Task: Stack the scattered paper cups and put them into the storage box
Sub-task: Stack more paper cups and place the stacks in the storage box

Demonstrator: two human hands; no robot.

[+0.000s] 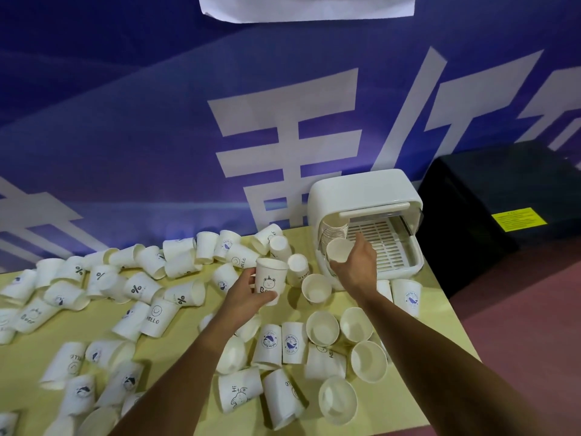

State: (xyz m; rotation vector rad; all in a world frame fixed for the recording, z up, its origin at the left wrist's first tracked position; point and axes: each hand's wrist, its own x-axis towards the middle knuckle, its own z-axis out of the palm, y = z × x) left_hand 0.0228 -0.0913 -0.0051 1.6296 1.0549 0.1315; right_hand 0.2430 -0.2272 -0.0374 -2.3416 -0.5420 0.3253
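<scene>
Scattered paper cups (pixel 135 291) lie mostly on their sides across the table (pixel 28 360), left and centre; judged very light, thin-walled, easily crushed and apt to roll; best taken round the mid-wall with gentle pressure, not by the rim. Left hand (pixel 243 298) has fingers curled round the lower wall of an upright bear-print cup (pixel 271 280). Right hand (pixel 356 267) grips a plain cup (pixel 340 250) at the mouth of the storage box (pixel 361 190), beside a nested stack (pixel 334 231) already inside.

Counts: several dozen paper cups (pixel 156 319), too many to tally exactly; 1 cup stack (pixel 334 229); 1 storage box (pixel 355 190); 1 table (pixel 393 404); 1 black case (pixel 503 190); left hand (pixel 248 297) and right hand (pixel 358 262), 1 cup each.
</scene>
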